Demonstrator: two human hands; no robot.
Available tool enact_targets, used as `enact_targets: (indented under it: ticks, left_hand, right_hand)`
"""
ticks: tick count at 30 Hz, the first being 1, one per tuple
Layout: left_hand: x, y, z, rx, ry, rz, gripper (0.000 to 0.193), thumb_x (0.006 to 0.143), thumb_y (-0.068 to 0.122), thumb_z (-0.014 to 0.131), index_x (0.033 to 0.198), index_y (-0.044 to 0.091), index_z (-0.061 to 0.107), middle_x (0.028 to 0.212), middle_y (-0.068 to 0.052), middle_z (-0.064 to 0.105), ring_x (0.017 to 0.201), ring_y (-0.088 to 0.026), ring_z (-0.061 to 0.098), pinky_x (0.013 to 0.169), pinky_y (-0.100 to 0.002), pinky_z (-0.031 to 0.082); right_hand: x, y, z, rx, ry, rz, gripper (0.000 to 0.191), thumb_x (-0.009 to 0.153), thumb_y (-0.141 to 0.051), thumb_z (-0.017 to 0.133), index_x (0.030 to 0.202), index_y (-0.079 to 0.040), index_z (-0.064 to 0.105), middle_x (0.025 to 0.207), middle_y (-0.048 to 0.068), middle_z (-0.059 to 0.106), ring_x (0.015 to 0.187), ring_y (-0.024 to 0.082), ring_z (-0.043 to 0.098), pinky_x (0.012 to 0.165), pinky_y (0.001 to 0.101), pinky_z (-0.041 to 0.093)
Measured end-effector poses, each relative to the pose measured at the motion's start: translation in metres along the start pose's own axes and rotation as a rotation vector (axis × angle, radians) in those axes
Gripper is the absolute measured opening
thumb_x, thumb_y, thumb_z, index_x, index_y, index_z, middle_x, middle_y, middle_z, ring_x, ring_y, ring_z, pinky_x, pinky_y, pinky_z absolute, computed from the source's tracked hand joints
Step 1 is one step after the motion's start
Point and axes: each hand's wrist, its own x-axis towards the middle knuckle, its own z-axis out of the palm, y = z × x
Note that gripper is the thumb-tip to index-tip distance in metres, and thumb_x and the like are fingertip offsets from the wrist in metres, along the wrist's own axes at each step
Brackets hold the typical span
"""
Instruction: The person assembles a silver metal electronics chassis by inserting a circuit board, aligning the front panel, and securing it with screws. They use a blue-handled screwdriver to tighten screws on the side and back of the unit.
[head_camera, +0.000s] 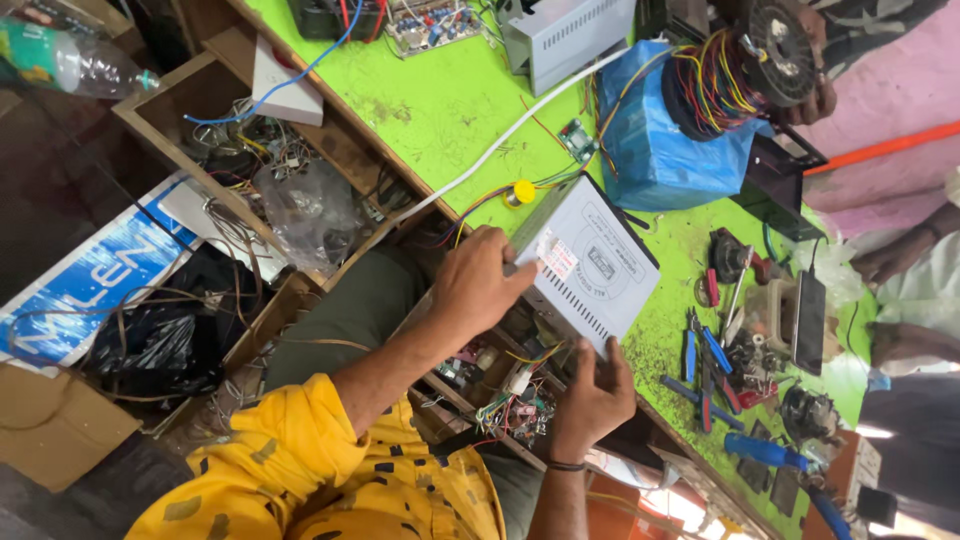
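Metal box: one grey, flat cover or case (590, 265), tilted, held over the near edge of the green tabletop (440, 110); a pale sticker sits on its face, print too small to make out.
Left hand: (480, 285) laid over the box's left edge, fingers curled round it, gripping.
Right hand: (592, 395) under the box's lower corner, thumb and fingers pinching that edge; a dark band at the wrist.
Sleeve: yellow patterned cloth (300, 470) on the left arm, partly cut off by the bottom edge.
Below the box: one open chassis (510, 395) with coloured wires and small parts, mostly hidden by the box and both hands.
Yellow knob: one (523, 191), just beside the box's upper corner, on wires.
Blue bag: one (660, 140), beyond the box, a coil of coloured wires (715, 85) resting on it.
White cable: one (500, 140), running across the tabletop.
Hand tools: several blue- and red-handled ones (710, 365), right of the box; count unclear in the clutter.
Phone: one dark (808, 322), by the tools.
Another person: a hand (815, 95) at the coil, mostly out of frame.
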Motion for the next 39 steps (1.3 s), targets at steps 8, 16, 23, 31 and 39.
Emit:
enact_targets:
  ticks: [8, 16, 23, 31, 39]
  left_hand:
    - [0.012, -0.02, 0.0, -0.196, 0.022, 0.07, 0.048, 0.099, 0.029, 0.068, 0.064, -0.001, 0.057, 0.063, -0.018, 0.058, 0.063, -0.031, 0.057, 0.062, -0.045, 0.044]
    - [0.015, -0.012, -0.005, -0.373, -0.141, -0.241, 0.058, 0.097, 0.034, 0.068, 0.055, -0.003, 0.051, 0.047, -0.008, 0.045, 0.044, -0.016, 0.036, 0.045, -0.045, 0.032]
    - [0.015, -0.002, -0.003, -0.303, -0.128, -0.168, 0.056, 0.098, 0.034, 0.065, 0.055, 0.0, 0.053, 0.045, -0.006, 0.045, 0.043, -0.015, 0.039, 0.045, -0.042, 0.032]
    - [0.007, 0.007, -0.007, -0.4, -0.193, -0.274, 0.055, 0.099, 0.033, 0.063, 0.058, -0.003, 0.054, 0.049, -0.007, 0.047, 0.046, -0.016, 0.039, 0.044, -0.042, 0.032]
    - [0.003, 0.025, -0.014, -0.375, -0.269, -0.373, 0.047, 0.098, 0.031, 0.064, 0.066, -0.003, 0.058, 0.057, -0.007, 0.056, 0.049, -0.016, 0.056, 0.046, -0.035, 0.05]
  right_hand:
    - [0.036, 0.019, -0.03, 0.281, -0.146, 0.313, 0.042, 0.093, -0.009, 0.073, 0.13, 0.008, 0.063, 0.113, 0.013, 0.073, 0.097, 0.016, 0.069, 0.085, 0.0291, 0.057]
    - [0.044, 0.029, -0.037, 0.439, -0.21, 0.392, 0.037, 0.095, -0.007, 0.069, 0.128, 0.009, 0.064, 0.11, 0.012, 0.073, 0.097, 0.017, 0.069, 0.087, 0.0316, 0.058]
    - [0.045, 0.039, -0.042, 0.495, -0.207, 0.409, 0.041, 0.094, -0.011, 0.072, 0.131, 0.006, 0.064, 0.111, 0.009, 0.073, 0.096, 0.015, 0.068, 0.084, 0.0296, 0.056]
    - [0.046, 0.042, -0.049, 0.5, -0.211, 0.447, 0.043, 0.091, -0.011, 0.074, 0.129, 0.004, 0.062, 0.111, 0.01, 0.071, 0.098, 0.018, 0.069, 0.086, 0.0316, 0.058]
    - [0.048, 0.039, -0.057, 0.417, -0.216, 0.504, 0.045, 0.095, -0.017, 0.073, 0.134, 0.003, 0.063, 0.105, 0.01, 0.063, 0.096, 0.02, 0.063, 0.082, 0.0354, 0.055]
